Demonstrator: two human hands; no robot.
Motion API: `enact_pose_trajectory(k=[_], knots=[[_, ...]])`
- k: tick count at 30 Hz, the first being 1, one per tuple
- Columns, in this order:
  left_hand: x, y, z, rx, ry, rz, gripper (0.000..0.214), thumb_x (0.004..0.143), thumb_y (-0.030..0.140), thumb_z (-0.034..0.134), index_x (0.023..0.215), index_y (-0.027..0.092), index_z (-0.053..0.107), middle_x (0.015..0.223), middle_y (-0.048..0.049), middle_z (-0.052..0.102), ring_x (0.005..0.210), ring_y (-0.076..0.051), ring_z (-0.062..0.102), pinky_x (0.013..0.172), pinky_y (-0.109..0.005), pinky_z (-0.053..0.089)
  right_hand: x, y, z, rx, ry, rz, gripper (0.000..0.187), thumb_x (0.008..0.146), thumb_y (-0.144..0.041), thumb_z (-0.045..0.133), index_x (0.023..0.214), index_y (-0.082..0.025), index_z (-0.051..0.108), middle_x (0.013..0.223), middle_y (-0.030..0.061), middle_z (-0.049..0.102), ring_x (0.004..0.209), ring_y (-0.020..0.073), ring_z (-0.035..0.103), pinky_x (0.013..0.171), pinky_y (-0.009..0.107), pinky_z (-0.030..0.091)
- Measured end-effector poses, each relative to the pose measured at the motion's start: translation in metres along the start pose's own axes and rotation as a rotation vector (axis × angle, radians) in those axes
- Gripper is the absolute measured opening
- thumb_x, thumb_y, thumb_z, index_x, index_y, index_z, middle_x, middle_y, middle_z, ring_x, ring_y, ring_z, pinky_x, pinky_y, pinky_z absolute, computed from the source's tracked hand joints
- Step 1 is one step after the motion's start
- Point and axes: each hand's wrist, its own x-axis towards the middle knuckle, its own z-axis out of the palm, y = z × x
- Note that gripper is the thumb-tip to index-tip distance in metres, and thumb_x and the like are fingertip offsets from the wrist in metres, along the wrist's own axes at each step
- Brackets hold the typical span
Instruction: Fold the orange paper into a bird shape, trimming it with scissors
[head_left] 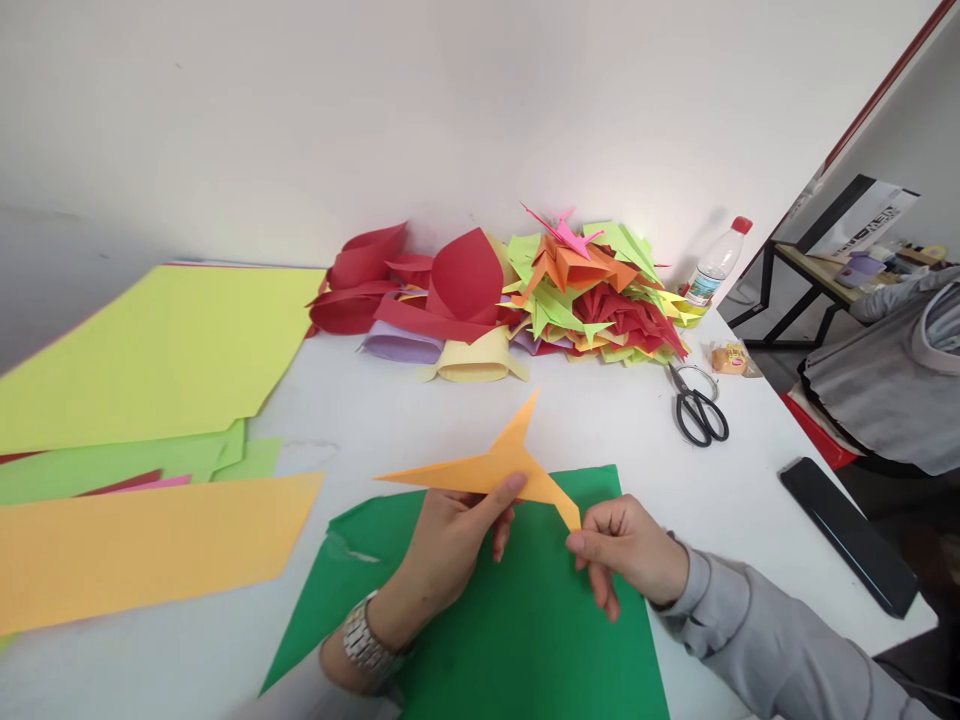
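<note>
An orange folded-paper crane (pixel 504 462) is held up between my two hands, above a green sheet (pixel 517 620). Its long point reaches left, another point sticks up, and a bent tip faces down to the right. My left hand (pixel 461 540) is closed on the middle of the crane, thumb on top and fingers underneath. At the bent tip, my right hand (pixel 626 550) pinches the paper between thumb and forefinger. The undersides of the folds are hidden from view.
Yellow sheets (pixel 187 350) and an orange strip (pixel 150 540) lie left. Behind are red paper shapes (pixel 465 280) and a pile of folded cranes (pixel 592 300). Scissors (pixel 701 412), a bottle (pixel 716 265), a wrapped snack (pixel 730 358) and a black case (pixel 847 535) are right, near a person's grey top (pixel 892 370).
</note>
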Motion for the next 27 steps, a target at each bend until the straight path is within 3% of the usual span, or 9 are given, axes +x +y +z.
enact_pose_trajectory(k=[5, 10, 18, 27], knots=[[0.0002, 0.0018, 0.0015, -0.004, 0.017, 0.006, 0.039, 0.067, 0.044, 0.073, 0.048, 0.018, 0.051, 0.036, 0.0056, 0.044, 0.029, -0.007, 0.040, 0.032, -0.021, 0.032, -0.0002, 0.0027, -0.0016, -0.026, 0.017, -0.007, 0.058, 0.065, -0.071, 0.070, 0.059, -0.017, 0.051, 0.036, -0.0041, 0.055, 0.022, 0.0083, 0.045, 0.023, 0.015, 0.029], [0.0016, 0.0051, 0.0013, -0.053, 0.043, 0.019, 0.034, 0.067, 0.042, 0.073, 0.052, 0.018, 0.052, 0.038, 0.0069, 0.044, 0.029, -0.007, 0.039, 0.031, -0.020, 0.031, 0.0030, 0.0048, -0.0003, 0.060, 0.042, -0.024, 0.071, 0.068, -0.085, 0.051, 0.059, -0.015, 0.053, 0.040, 0.0013, 0.060, 0.025, 0.0103, 0.050, 0.026, 0.017, 0.035], [0.0010, 0.0019, 0.0010, -0.031, 0.037, 0.027, 0.036, 0.068, 0.042, 0.072, 0.050, 0.018, 0.052, 0.037, 0.0063, 0.044, 0.030, -0.007, 0.039, 0.031, -0.020, 0.032, 0.0034, 0.0058, -0.0021, 0.108, 0.007, -0.074, 0.062, 0.075, -0.073, 0.058, 0.076, -0.012, 0.058, 0.048, 0.0010, 0.064, 0.032, 0.0105, 0.055, 0.032, 0.018, 0.039], [0.0009, -0.0016, 0.0002, 0.005, 0.055, 0.041, 0.037, 0.068, 0.043, 0.072, 0.049, 0.018, 0.052, 0.038, 0.0054, 0.046, 0.031, -0.008, 0.041, 0.033, -0.021, 0.033, 0.0038, 0.0045, -0.0032, 0.102, 0.026, -0.079, 0.052, 0.069, -0.063, 0.072, 0.075, -0.013, 0.058, 0.047, -0.0025, 0.063, 0.031, 0.0087, 0.054, 0.032, 0.016, 0.038]])
